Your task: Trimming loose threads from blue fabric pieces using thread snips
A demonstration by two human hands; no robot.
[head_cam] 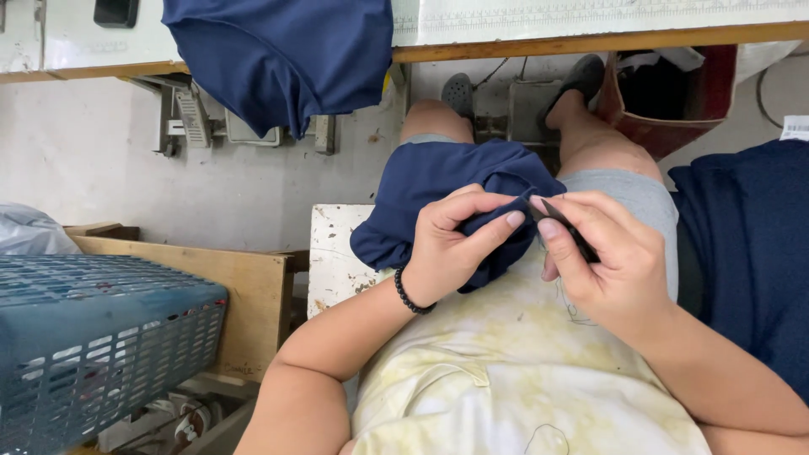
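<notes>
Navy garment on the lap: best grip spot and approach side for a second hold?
Probably the loose folded bulk of the navy garment at its left, coming from the left over the white stool. That part bunches thick and hangs free, while the left hand pinches the right edge and the right hand with its thin dark tool crowds that side.

Dark tool point(566, 226) mostly hidden in right hand point(608, 261); blue crate point(93, 337) cut off at left edge.

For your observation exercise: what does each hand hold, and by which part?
Left hand pinches a fold of the navy cloth; right hand holds a small dark tool along its middle.
</notes>
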